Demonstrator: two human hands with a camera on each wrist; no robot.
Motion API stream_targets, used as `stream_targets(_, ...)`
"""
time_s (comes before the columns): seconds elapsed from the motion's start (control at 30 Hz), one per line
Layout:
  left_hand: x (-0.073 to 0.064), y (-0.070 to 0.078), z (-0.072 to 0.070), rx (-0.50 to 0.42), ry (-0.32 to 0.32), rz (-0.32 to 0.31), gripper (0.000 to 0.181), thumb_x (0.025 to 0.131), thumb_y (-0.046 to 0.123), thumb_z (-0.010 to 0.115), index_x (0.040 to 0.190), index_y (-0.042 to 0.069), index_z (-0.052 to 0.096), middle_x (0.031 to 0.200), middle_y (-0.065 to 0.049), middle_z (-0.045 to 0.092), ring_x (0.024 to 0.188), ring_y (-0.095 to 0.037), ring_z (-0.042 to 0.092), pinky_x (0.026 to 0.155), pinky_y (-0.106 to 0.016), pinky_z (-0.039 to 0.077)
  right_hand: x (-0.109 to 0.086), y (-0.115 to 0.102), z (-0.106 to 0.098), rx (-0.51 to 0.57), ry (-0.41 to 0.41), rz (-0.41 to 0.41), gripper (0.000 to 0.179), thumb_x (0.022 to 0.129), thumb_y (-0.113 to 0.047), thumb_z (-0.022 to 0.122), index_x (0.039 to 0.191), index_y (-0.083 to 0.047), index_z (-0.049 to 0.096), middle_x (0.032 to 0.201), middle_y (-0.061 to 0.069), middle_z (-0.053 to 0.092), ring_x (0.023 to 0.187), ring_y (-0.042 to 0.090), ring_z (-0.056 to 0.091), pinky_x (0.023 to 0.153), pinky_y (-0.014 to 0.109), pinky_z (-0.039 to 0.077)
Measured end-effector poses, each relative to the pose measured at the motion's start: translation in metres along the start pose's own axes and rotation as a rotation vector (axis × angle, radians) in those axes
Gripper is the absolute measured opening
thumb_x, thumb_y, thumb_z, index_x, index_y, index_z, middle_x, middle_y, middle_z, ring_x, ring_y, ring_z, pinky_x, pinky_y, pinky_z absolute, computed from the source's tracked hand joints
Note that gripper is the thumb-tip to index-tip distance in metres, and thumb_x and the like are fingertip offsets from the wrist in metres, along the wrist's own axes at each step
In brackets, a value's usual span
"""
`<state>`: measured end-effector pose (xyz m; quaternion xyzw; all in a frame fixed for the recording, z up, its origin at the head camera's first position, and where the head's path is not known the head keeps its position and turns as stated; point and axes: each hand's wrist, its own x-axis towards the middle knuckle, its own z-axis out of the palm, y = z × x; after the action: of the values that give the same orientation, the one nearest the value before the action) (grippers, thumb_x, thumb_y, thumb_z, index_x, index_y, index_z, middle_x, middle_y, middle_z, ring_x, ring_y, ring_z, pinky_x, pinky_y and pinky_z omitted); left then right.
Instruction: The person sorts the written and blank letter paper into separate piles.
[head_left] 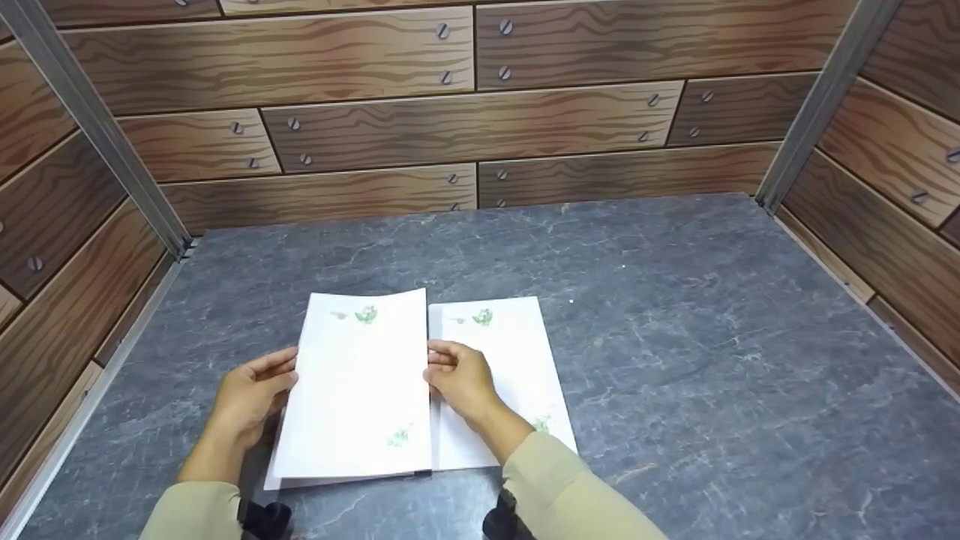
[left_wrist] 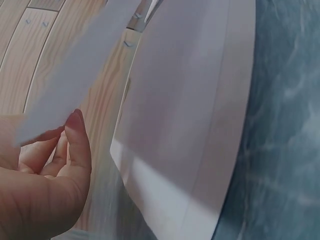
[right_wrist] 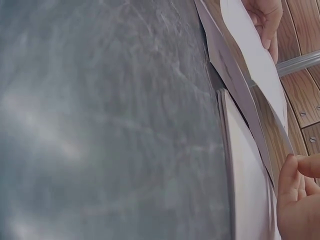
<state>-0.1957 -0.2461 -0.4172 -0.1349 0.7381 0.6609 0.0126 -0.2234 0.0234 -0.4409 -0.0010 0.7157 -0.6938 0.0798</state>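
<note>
Both hands hold a white sheet of paper (head_left: 364,390) with small green prints at its top and lower right. My left hand (head_left: 251,394) pinches its left edge between thumb and fingers. The right hand (head_left: 461,379) pinches the opposite edge. In the left wrist view the lifted sheet (left_wrist: 75,75) stands apart from a white page (left_wrist: 185,100) beneath it. On the right lies a second white page (head_left: 517,375) with similar green prints, partly behind my right hand and forearm. The right wrist view shows a gap between the raised sheet (right_wrist: 255,55) and the lower pages (right_wrist: 250,170).
A dark grey marbled tabletop (head_left: 675,337) lies under the papers. Wood-patterned walls (head_left: 375,135) with metal corner posts (head_left: 817,105) enclose its back and sides. Tiny white specks (head_left: 571,301) dot the surface right of the papers.
</note>
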Motion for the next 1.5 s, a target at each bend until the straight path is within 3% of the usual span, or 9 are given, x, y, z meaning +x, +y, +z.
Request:
stream_targets(0.6,0.001,-0.006,-0.011,-0.029,0.043,-0.013,0.047,0.091,-0.004,0.06,0.135,-0.008,0.047,0.103,-0.001,0.064,0.085,-0.005,0.062,0.074,-0.022,0.054,0.0,-0.004,0.01,-0.079,-0.052,0.0,0.041,0.085,0.009,0.061,0.125,0.004,0.058,0.102,0.008,0.06,0.085,0.016,0.063,0.068,0.025,0.057)
stream_targets(0.83,0.0,-0.01,-0.013,0.018,0.069,-0.025,0.046,0.091,-0.002,0.06,0.135,-0.006,0.048,0.111,-0.006,0.062,0.084,-0.005,0.061,0.072,-0.022,0.054,-0.001,-0.004,0.01,-0.083,-0.086,-0.002,0.043,0.086,0.004,0.063,0.129,0.005,0.055,0.108,0.011,0.063,0.09,0.017,0.064,0.068,0.027,0.057)
stream_targets(1.03,0.002,-0.014,-0.014,0.006,0.077,-0.018,0.046,0.09,-0.004,0.06,0.135,-0.007,0.048,0.108,-0.005,0.064,0.084,-0.006,0.062,0.071,-0.023,0.054,-0.003,-0.006,0.01,-0.077,-0.099,0.029,0.044,0.088,0.001,0.064,0.131,0.003,0.054,0.111,0.011,0.064,0.089,0.017,0.064,0.068,0.028,0.057)
stream_targets(1.27,0.003,-0.02,-0.013,0.047,0.089,-0.024,0.047,0.09,-0.004,0.061,0.135,-0.007,0.047,0.119,-0.014,0.06,0.087,-0.006,0.061,0.071,-0.022,0.054,-0.002,-0.006,0.009,-0.063,-0.11,0.04,0.044,0.09,-0.002,0.063,0.132,0.003,0.053,0.115,0.012,0.063,0.092,0.019,0.065,0.07,0.029,0.057)
stream_targets(1.5,0.003,-0.021,-0.013,0.097,0.104,-0.026,0.043,0.093,-0.002,0.058,0.134,-0.006,0.049,0.122,-0.017,0.06,0.089,-0.006,0.061,0.072,-0.022,0.054,-0.002,-0.004,0.009,-0.056,-0.114,0.035,0.044,0.089,-0.001,0.064,0.132,0.004,0.053,0.115,0.013,0.063,0.093,0.019,0.064,0.07,0.029,0.057)
